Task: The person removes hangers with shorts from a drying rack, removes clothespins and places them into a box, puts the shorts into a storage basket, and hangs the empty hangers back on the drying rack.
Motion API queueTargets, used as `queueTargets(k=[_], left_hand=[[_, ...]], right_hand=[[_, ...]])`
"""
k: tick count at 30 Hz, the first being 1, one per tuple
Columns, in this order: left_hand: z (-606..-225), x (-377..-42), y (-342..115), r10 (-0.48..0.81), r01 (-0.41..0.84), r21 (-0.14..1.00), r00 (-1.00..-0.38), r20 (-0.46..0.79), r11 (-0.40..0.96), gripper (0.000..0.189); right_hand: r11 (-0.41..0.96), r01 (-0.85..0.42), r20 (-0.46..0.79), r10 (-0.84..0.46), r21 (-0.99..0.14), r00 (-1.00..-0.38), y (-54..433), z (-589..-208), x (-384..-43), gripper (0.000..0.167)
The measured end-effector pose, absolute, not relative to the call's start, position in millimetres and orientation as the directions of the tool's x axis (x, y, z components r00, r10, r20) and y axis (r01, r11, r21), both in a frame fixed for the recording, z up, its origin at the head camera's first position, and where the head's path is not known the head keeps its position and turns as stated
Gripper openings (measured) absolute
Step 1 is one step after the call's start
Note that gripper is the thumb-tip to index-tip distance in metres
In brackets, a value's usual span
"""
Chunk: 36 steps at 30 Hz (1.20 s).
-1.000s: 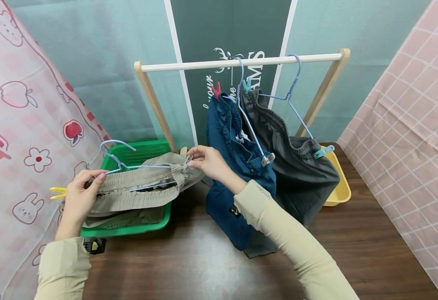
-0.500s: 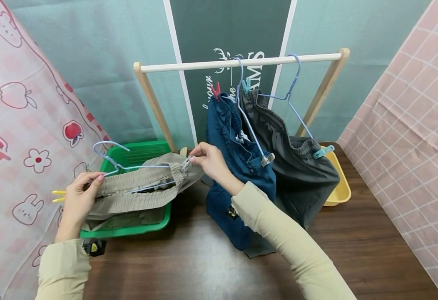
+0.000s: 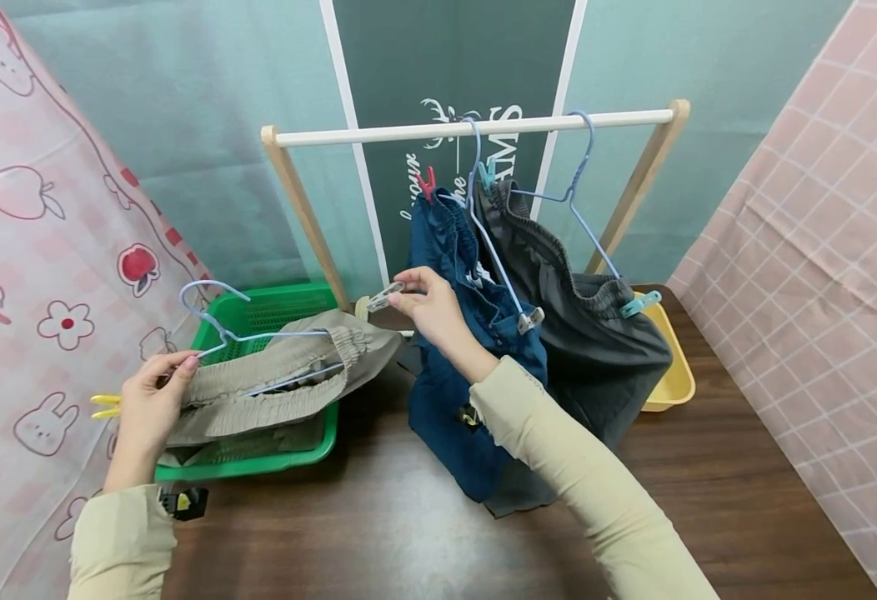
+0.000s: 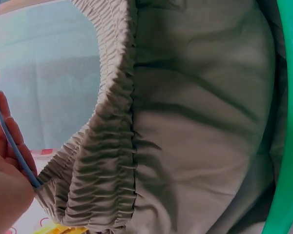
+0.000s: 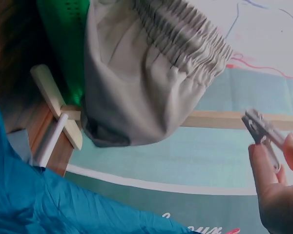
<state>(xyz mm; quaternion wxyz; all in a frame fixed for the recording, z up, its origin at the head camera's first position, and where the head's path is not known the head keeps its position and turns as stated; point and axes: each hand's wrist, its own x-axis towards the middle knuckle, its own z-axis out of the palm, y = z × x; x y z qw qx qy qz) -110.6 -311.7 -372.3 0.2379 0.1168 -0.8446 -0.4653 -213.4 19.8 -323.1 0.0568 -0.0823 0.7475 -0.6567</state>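
Observation:
My left hand point(image 3: 149, 408) grips one arm of a light blue wire hanger point(image 3: 226, 333) at the left. Beige elastic-waist pants point(image 3: 281, 408) hang on that hanger, low over a green basket point(image 3: 326, 442). A yellow clothespin point(image 3: 107, 406) sticks out beside the left hand; in the left wrist view it shows at the waistband's end. Between thumb and fingers, my right hand point(image 3: 434, 315) pinches a grey clothespin point(image 3: 383, 297), held apart from the pants' right end. The right wrist view shows this clothespin clear of the beige cloth.
Behind stands a rack with a white rail point(image 3: 393, 133). Blue pants point(image 3: 438, 375) and dark grey pants point(image 3: 558, 292) hang from it on hangers, close to my right forearm. A yellow basin point(image 3: 674, 367) stands behind them, partly hidden. Brown wood tabletop point(image 3: 378, 517) lies in front.
My right hand has taken the grey clothespin off the right end of the beige waistband and lifted it up. The left hand, with the hanger, has shifted slightly left.

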Motion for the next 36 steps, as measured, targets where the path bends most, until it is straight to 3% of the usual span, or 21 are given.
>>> queueTargets(k=[4, 14, 21, 29, 36], left_hand=[[-371.5, -110.8, -311.5, -0.448, -0.017, 0.851, -0.855, 0.259, 0.525, 0.018], [-373.4, -109.7, -312.2, -0.533, -0.1, 0.894, -0.829, 0.169, 0.438, 0.017], [-378.1, -109.3, -317.1, -0.549, -0.106, 0.906, -0.822, 0.152, 0.409, 0.018], [-376.9, -106.8, -316.1, -0.559, -0.082, 0.91, -0.81, 0.177, 0.407, 0.019], [-376.8, -105.7, -318.2, -0.581, -0.105, 0.914, -0.799, 0.158, 0.393, 0.017]], right_hand=[[0.004, 0.007, -0.008, -0.18, -1.0, -0.984, 21.5, -314.3, -210.6, 0.037], [-0.271, -0.008, 0.045, -0.128, -0.963, -0.991, 33.4, -274.8, -205.6, 0.039], [-0.395, -0.088, 0.12, -0.056, -0.915, -0.991, 55.3, -238.0, -198.1, 0.03], [-0.588, -0.142, 0.149, 0.036, -0.796, -0.988, 98.3, -207.5, -198.2, 0.024], [-0.737, -0.131, 0.07, 0.113, -0.663, -0.991, 149.0, -198.2, -201.4, 0.025]])
